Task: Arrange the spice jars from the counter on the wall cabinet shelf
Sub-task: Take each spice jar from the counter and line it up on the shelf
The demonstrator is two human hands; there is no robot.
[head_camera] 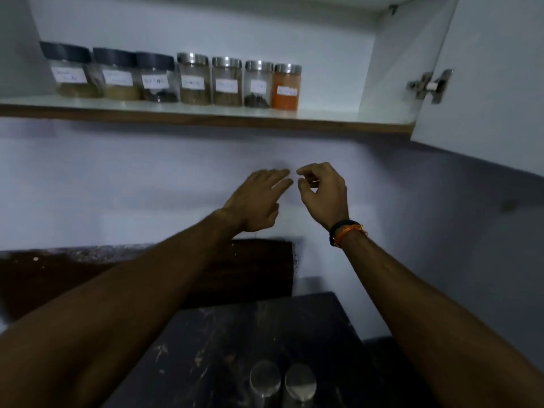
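Observation:
Several labelled spice jars stand in a row on the wall cabinet shelf (323,119). The three at the left have black lids (116,73); the others have steel lids, ending with an orange-filled jar (286,86) at the right. Two steel-lidded jars (265,378) (300,384) stand side by side on the dark counter (206,334) at the bottom. My left hand (256,198) is raised below the shelf with fingers spread and holds nothing. My right hand (323,192) hangs beside it, fingers curled loosely, also empty.
The cabinet door (485,83) stands open at the right, its hinge showing. Bare shelf space lies to the right of the orange-filled jar. A dark wooden board (259,269) leans against the wall behind the counter.

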